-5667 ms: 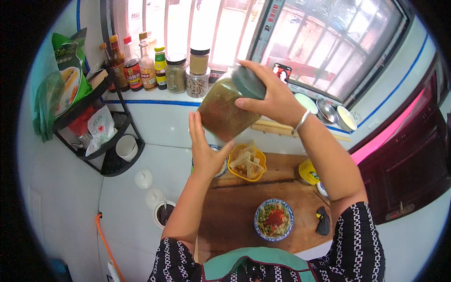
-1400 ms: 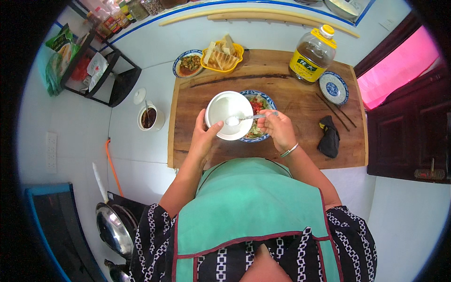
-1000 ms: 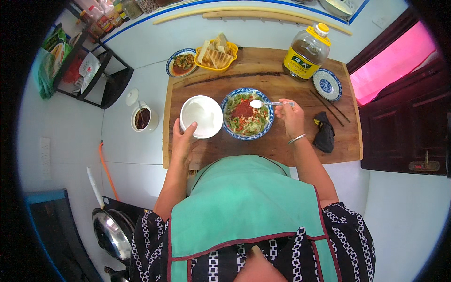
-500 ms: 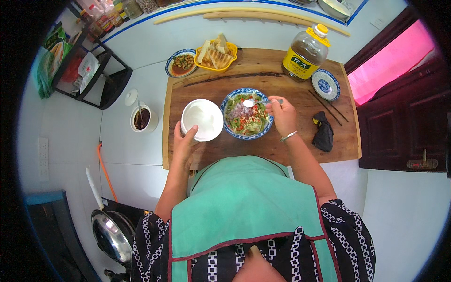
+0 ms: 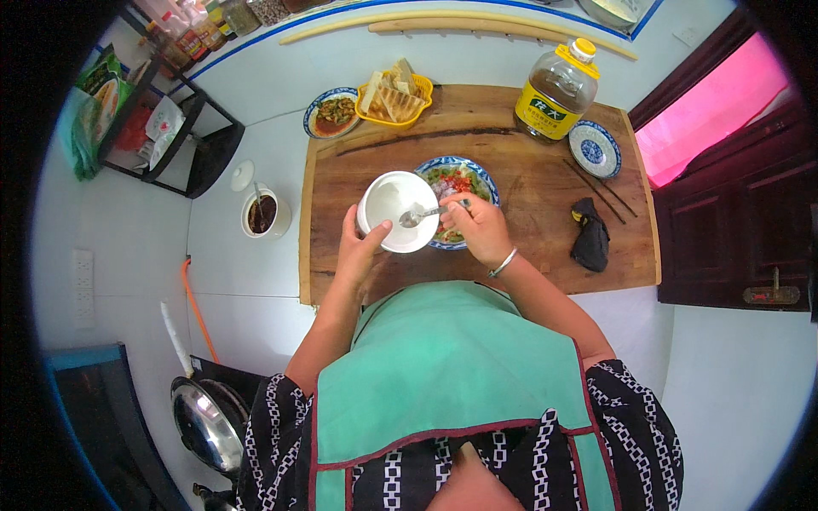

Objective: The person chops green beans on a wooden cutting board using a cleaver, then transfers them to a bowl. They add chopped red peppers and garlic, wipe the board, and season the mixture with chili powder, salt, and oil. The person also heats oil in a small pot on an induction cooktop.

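Note:
My left hand (image 5: 362,243) grips a white jar (image 5: 383,200) by its side, thumb over the rim, tilted so its pale inside shows. In my right hand (image 5: 479,228) is a metal spoon (image 5: 430,212), its bowl over the jar's opening. Whether the spoon's bowl holds anything is hard to tell. Behind the jar and my right hand, a blue-and-white bowl (image 5: 490,177) stands on the wooden board (image 5: 358,162). Chopped green vegetables (image 5: 443,179) with red bits lie in it, partly hidden.
At the back stand a yellow basket of flatbread (image 5: 396,95), a plate of sauced food (image 5: 332,114) and a large oil bottle (image 5: 554,92). Rightward lie a patterned plate (image 5: 594,150), chopsticks (image 5: 599,191) and a black bag (image 5: 588,238). A white pot of dark sauce (image 5: 262,214) stands left.
The spoon has moved left from above the vegetables to the jar's mouth, and its white contents no longer show heaped. The jar has shifted right, now covering part of the bowl.

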A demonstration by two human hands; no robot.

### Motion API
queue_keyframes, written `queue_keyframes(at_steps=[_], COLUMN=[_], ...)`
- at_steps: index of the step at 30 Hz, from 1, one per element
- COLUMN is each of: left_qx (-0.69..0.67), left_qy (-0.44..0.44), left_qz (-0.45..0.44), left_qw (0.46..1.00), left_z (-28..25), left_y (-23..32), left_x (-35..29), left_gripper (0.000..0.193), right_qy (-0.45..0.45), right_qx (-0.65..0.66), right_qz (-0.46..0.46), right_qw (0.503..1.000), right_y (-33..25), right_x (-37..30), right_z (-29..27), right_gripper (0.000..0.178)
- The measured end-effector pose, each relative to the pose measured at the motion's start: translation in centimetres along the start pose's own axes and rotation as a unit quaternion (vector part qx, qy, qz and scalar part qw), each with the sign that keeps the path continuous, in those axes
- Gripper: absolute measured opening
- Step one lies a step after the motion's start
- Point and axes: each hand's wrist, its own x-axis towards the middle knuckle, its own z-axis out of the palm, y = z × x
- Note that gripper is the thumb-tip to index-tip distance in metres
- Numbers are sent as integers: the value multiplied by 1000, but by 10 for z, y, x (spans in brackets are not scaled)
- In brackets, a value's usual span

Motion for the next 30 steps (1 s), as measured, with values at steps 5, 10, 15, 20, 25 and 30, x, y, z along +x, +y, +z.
queue_keyframes(at_steps=[5,10,15,20,25,30], left_qx=[15,24,36,21,-8,-8], left_qy=[-12,-20,-1,53,58,65], left_qz=[40,32,13,-25,-23,-24], left_qw=[999,999,999,998,998,998], left_z=[17,14,-2,-12,-25,-21], left_y=[9,4,0,-2,-8,-6], left_x=[-7,0,6,4,7,3], left_gripper=[78,81,85,88,87,89], right_qy=[-25,8,78,149,165,199], right_qx=[-5,163,227,178,176,153], right_qz=[50,155,143,94,73,110], right_qw=[998,974,960,968,968,962], right_y=[9,13,6,12,13,32], right_x=[-2,1,8,20,23,26], right_z=[2,-11,-34,-70,-70,-77], right_gripper=[25,24,23,22,22,22])
